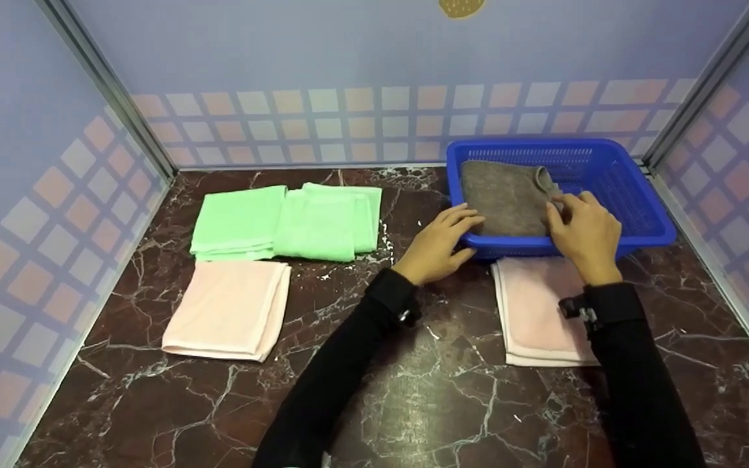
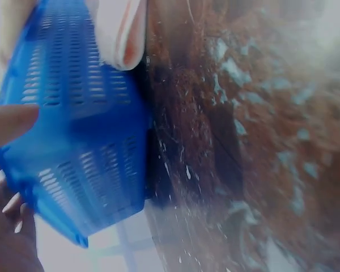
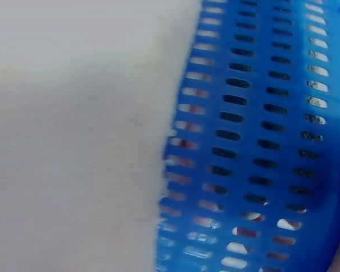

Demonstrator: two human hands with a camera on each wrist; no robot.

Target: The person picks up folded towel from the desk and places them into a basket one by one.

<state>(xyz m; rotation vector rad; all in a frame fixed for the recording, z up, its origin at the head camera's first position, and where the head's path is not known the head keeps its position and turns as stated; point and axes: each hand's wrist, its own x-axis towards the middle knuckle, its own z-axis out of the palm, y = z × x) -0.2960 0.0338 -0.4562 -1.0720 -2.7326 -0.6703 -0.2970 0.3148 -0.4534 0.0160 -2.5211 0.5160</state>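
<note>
Left hand: my left hand (image 1: 436,246) rests at the near left corner of the blue basket (image 1: 634,188), fingers fairly straight, their tips reaching over the rim to the edge of the grey towel (image 1: 504,198) — touching rather than gripping, as far as I can tell.
Right hand: my right hand (image 1: 586,234) lies over the near rim, fingers bent onto the towel's right edge — it looks like a pinch on the cloth.
Grey towel: folded, lying in the left half of the basket, which stands at the back right of the marble table (image 1: 413,390).
Done, by my reckoning: one towel is in the basket; I judge I am just settling it flat.
Left: four folded towels lie outside — two green towels (image 1: 287,222) side by side at the back left, a pink towel (image 1: 228,309) in front of them, and another pink towel (image 1: 534,312) just before the basket, partly under my right wrist.
Progress: early, I would say.
</note>
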